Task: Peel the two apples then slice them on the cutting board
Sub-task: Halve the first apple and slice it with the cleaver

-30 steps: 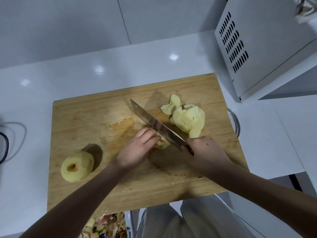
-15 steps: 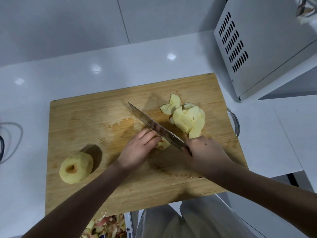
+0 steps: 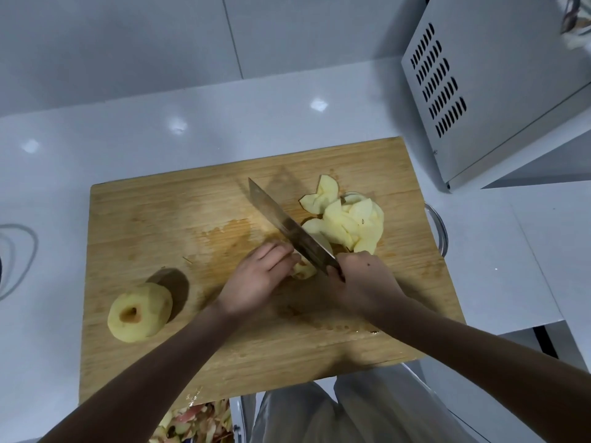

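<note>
gripped the broad steel knife [image 3: 287, 228] in the right hand [image 3: 364, 282], pinned the small pale apple remnant [image 3: 303, 270] mid rectangular wooden cutting board [image 3: 160, 219] under curled left hand [image 3: 256, 279] fingers, dropped one more slice against the pale slice pile [image 3: 358, 225] since a moment earlier, kept the whole peeled apple [image 3: 139, 311] unmoved.

Both of my arms show bare from the near edge of view to the fingertips: left forearm [image 3: 144, 378], right forearm [image 3: 495, 356].

Left hand [image 3: 256, 279]: slim fingers. Nails too small to tell.

Right hand [image 3: 361, 282]: one small dark spot [image 3: 367, 264] on its back, close to the knuckles.

Lower body: trousers [image 3: 351, 410] of a pale grey-beige cloth, loose, with long soft folds along each leg. The two legs read as separate shapes at the near edge. Seams and stitching too blurred to record.
</note>
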A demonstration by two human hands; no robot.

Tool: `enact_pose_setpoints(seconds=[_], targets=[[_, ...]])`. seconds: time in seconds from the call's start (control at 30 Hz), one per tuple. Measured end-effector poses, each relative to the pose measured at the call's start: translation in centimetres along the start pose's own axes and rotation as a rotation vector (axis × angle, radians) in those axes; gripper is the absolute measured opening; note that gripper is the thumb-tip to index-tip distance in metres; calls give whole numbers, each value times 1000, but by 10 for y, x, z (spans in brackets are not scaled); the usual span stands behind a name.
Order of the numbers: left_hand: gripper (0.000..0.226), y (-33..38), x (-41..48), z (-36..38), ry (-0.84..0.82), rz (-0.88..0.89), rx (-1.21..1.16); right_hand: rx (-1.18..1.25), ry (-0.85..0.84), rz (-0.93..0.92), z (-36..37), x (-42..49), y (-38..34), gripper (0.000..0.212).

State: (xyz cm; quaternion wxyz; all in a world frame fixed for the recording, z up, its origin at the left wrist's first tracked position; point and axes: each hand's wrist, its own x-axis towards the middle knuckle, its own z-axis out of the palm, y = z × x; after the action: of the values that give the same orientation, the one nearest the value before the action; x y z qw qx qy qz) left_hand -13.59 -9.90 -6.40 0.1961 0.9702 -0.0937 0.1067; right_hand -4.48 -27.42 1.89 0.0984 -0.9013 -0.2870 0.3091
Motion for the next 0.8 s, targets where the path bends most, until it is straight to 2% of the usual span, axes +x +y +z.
enact_pose_setpoints(seconds=[0.23, 0.3, 0.4, 0.53, 0.8], targets=[[31, 2, 1, -1, 7, -13, 23, -112, 1, -87, -14, -24, 0, 18], [27, 2, 2, -1, 14, -9, 22, -121, -7, -88, -16, -24, -2, 17], [40, 5, 3, -4, 0, -36, 9, -143, -16, -91, -20, -25, -2, 18], [46, 6, 2, -6, -13, -45, 5, -149, -35, -74, -23, -24, -5, 17], [44, 4, 2, -5, -23, -24, -17, -175, -31, -59, -7, -7, -12, 13]])
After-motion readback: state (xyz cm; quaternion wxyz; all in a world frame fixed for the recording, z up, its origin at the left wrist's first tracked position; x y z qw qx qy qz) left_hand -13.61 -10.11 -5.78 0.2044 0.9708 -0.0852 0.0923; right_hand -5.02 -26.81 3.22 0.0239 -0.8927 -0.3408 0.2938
